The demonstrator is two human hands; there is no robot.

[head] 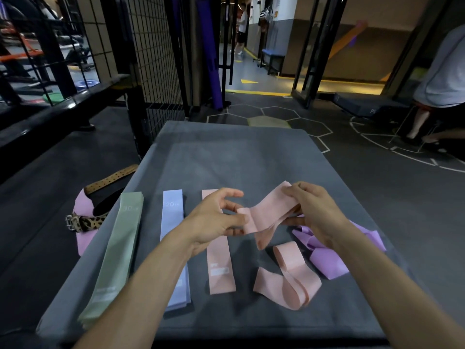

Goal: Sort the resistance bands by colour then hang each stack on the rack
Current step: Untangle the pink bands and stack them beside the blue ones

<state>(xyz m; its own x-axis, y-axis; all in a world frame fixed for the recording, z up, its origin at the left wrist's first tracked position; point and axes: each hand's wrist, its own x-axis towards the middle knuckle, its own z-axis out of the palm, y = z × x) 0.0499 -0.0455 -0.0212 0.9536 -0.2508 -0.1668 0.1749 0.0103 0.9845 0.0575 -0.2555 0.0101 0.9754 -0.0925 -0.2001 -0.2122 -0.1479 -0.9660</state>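
The pink band (266, 212) is in both your hands, held twisted just above the surface (226, 157). Your left hand (216, 217) pinches its near end between thumb and fingers, and your right hand (312, 210) curls over its far end. You look to be straightening it so it can lie flat.

Just under your left hand is the pink stack (220, 268), laid flat. Beside it to the left sit the blue stack (173, 248) and then the green stack (115, 255), both squared up, so those two colours look sorted.

Still loose are another pink band (289, 278), folded over near your right forearm, and the tangled purple bands (327, 258) beyond it; no purple stack has been started. No stack has yet been hung, and I cannot pick out the rack here. By my reckoning the sorting is past halfway, and all the hanging is left.
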